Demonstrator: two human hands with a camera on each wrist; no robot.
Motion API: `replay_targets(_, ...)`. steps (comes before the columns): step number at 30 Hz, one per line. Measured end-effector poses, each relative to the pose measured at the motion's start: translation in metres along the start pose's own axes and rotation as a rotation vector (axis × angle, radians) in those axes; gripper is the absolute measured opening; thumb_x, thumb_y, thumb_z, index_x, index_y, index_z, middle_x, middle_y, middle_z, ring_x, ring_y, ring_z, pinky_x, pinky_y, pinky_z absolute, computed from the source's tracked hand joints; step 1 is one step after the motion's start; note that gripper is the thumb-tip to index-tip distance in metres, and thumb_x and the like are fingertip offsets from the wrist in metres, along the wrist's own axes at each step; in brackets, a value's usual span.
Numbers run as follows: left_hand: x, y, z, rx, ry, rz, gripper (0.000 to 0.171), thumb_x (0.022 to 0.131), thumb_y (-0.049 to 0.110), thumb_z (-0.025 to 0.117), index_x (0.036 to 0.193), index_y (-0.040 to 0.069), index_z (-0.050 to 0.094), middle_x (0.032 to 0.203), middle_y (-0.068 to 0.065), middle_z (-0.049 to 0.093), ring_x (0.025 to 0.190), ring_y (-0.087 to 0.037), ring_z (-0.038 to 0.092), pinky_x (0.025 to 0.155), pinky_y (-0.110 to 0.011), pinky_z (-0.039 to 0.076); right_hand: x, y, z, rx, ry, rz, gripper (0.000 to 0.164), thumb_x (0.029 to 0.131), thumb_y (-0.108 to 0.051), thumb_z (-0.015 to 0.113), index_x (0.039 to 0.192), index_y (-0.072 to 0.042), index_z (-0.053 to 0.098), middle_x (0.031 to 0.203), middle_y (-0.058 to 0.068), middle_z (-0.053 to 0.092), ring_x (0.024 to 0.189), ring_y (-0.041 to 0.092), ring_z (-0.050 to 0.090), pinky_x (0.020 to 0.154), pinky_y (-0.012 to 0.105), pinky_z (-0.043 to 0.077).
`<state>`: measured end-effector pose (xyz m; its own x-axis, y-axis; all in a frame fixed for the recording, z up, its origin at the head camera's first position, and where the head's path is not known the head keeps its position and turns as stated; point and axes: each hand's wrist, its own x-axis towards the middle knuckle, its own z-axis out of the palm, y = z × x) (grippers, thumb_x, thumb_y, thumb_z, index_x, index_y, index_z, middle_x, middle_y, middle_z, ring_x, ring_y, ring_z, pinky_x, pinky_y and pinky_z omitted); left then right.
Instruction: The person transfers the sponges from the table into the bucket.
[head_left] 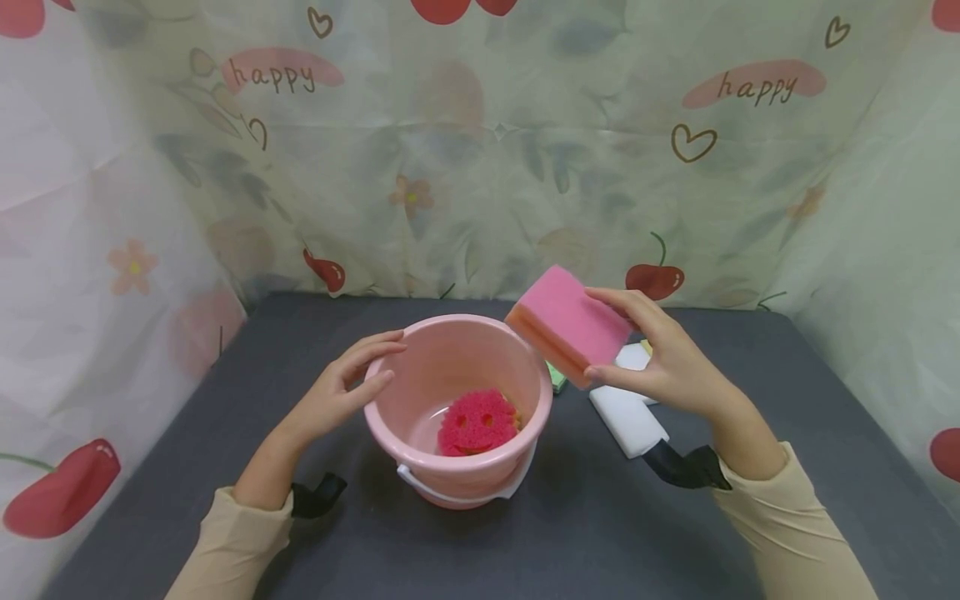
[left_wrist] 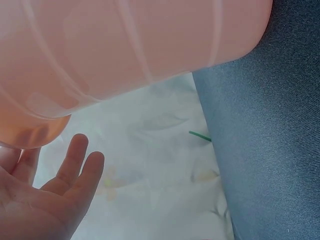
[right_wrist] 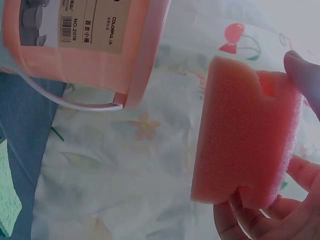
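Note:
A pink bucket point(head_left: 457, 479) stands on the dark table, its white handle hanging down at the front. Inside it lies a red smiley-face sponge point(head_left: 478, 423). My left hand point(head_left: 341, 392) rests at the bucket's left rim with its fingers spread and nearly straight; in the left wrist view the fingertips sit close under the rim. My right hand point(head_left: 663, 358) pinches a pink block sponge point(head_left: 573, 321) between thumb and fingers, held tilted in the air just right of the bucket's rim. In the right wrist view the block sponge point(right_wrist: 245, 132) shows notches along its sides.
Right of the bucket, partly behind the right hand, lie white pieces point(head_left: 628, 421) and a bit of a green sponge point(head_left: 557, 379). Patterned curtains point(head_left: 495, 167) hang behind and on both sides of the dark table point(head_left: 600, 533).

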<state>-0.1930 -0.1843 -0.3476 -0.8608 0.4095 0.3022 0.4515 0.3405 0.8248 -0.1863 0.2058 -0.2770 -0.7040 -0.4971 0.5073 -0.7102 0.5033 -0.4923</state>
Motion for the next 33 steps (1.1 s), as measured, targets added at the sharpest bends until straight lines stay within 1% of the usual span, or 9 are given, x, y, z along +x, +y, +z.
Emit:
replay_targets(4, 0.000, 0.000, 0.000, 0.006, 0.002, 0.001, 0.039, 0.092, 0.012, 0.055, 0.131, 0.006, 0.051, 0.147, -0.006, 0.038, 0.135, -0.024, 0.034, 0.096, -0.012, 0.039, 0.002, -0.001, 0.002, 0.018, -0.015, -0.047, 0.080, 0.068, -0.004, 0.080, 0.138, -0.010, 0.041, 0.132, 0.008, 0.048, 0.105, 0.003, 0.044, 0.078, 0.018, 0.046)
replay_targets(7, 0.000, 0.000, 0.000, 0.006, 0.003, 0.003, 0.039, 0.092, 0.012, 0.055, 0.131, 0.007, 0.051, 0.147, -0.006, 0.038, 0.134, -0.024, 0.034, 0.096, -0.013, 0.039, 0.004, -0.003, 0.003, 0.028, -0.024, -0.059, 0.080, 0.068, -0.004, 0.080, 0.138, -0.010, 0.042, 0.132, 0.008, 0.048, 0.106, 0.004, 0.044, 0.078, 0.019, 0.047)
replay_targets(14, 0.000, -0.001, 0.000, 0.000, 0.003, 0.007, 0.039, 0.092, 0.012, 0.054, 0.131, 0.008, 0.052, 0.147, -0.006, 0.038, 0.134, -0.024, 0.035, 0.096, -0.013, 0.039, 0.008, -0.006, 0.009, 0.041, -0.042, -0.036, 0.079, 0.069, -0.009, 0.080, 0.138, -0.016, 0.042, 0.131, 0.002, 0.050, 0.107, 0.007, 0.046, 0.081, 0.019, 0.047)
replay_targets(20, 0.000, -0.001, 0.000, 0.005, 0.004, 0.003, 0.039, 0.092, 0.013, 0.054, 0.131, 0.008, 0.052, 0.147, -0.006, 0.038, 0.134, -0.024, 0.035, 0.095, -0.011, 0.039, 0.012, -0.009, 0.016, 0.059, -0.061, -0.043, 0.080, 0.070, -0.012, 0.081, 0.139, -0.015, 0.042, 0.132, 0.004, 0.049, 0.110, 0.008, 0.045, 0.084, 0.021, 0.047)
replay_targets(24, 0.000, 0.000, 0.000, 0.008, 0.004, 0.002, 0.039, 0.092, 0.013, 0.054, 0.131, 0.008, 0.051, 0.147, -0.006, 0.038, 0.134, -0.024, 0.035, 0.094, -0.011, 0.039, 0.015, -0.012, 0.021, 0.054, -0.070, -0.039, 0.078, 0.070, -0.014, 0.081, 0.138, -0.017, 0.042, 0.133, 0.001, 0.049, 0.113, 0.008, 0.045, 0.087, 0.023, 0.047)
replay_targets(27, 0.000, 0.000, 0.000, 0.007, 0.006, 0.002, 0.039, 0.092, 0.013, 0.055, 0.131, 0.009, 0.052, 0.147, -0.006, 0.039, 0.134, -0.025, 0.035, 0.094, -0.011, 0.040, 0.017, -0.014, 0.024, 0.062, -0.087, -0.030, 0.077, 0.071, -0.016, 0.081, 0.138, -0.018, 0.042, 0.134, 0.000, 0.049, 0.115, 0.010, 0.045, 0.089, 0.027, 0.047)
replay_targets(29, 0.000, 0.000, 0.000, 0.008, 0.007, 0.001, 0.039, 0.092, 0.013, 0.055, 0.131, 0.009, 0.052, 0.147, -0.006, 0.039, 0.134, -0.025, 0.036, 0.093, -0.011, 0.040, 0.018, -0.016, 0.026, 0.069, -0.105, -0.024, 0.077, 0.072, -0.018, 0.080, 0.138, -0.018, 0.042, 0.135, 0.000, 0.048, 0.117, 0.011, 0.045, 0.090, 0.031, 0.048)
replay_targets(33, 0.000, 0.000, 0.000, 0.011, 0.008, -0.002, 0.038, 0.092, 0.013, 0.055, 0.130, 0.010, 0.052, 0.147, -0.006, 0.039, 0.134, -0.025, 0.036, 0.094, -0.012, 0.040, 0.020, -0.018, 0.031, 0.085, -0.132, -0.024, 0.076, 0.073, -0.019, 0.079, 0.138, -0.018, 0.042, 0.134, 0.000, 0.048, 0.117, 0.012, 0.046, 0.090, 0.038, 0.049)
